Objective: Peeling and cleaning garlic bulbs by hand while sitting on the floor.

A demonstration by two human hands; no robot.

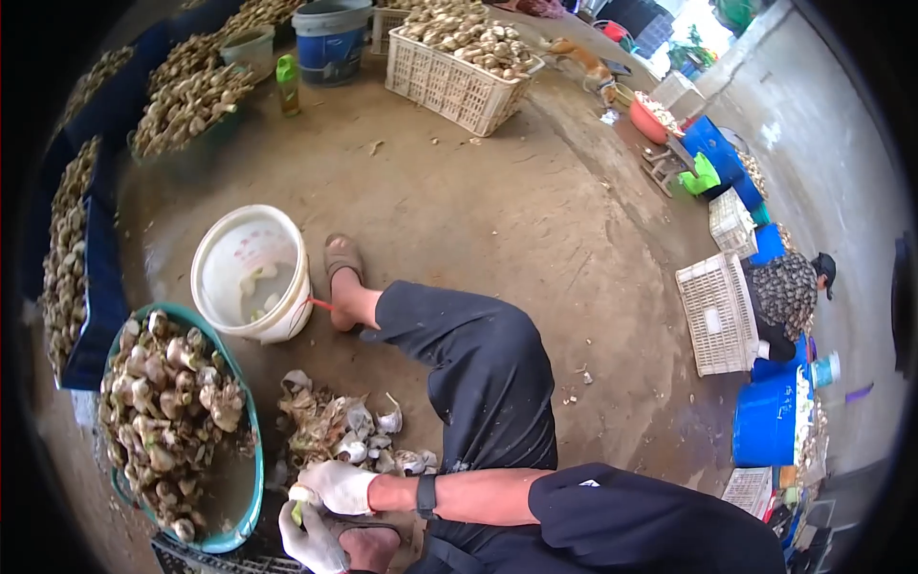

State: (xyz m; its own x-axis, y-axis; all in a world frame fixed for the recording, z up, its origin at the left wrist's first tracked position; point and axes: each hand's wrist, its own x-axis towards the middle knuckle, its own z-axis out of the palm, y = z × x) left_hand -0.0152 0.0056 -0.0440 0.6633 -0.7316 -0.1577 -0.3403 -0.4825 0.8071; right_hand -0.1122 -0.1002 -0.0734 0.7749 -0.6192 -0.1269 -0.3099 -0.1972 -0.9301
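My right hand (341, 488), in a white glove with a dark band on the wrist, meets my left hand (312, 538), also gloved, near the bottom. Between their fingers is a pale garlic piece (301, 496) with a greenish part; my left hand grips it, and the right fingers cover part of it. Just beyond the hands lies a pile of garlic skins and bulbs (337, 430) on the floor. To the left stands a teal oval basin (256, 459) heaped with unpeeled garlic bulbs (161, 423). A white bucket (305, 287) farther forward holds a few pale cloves (258, 287).
Blue crates (97, 287) of garlic line the left. A white plastic crate (452, 86) of bulbs, a blue bucket (331, 43) and a green bottle (287, 86) stand ahead. At right, a person (785, 294) works beside blue barrels (764, 423); a dog (584, 61) stands farther off.
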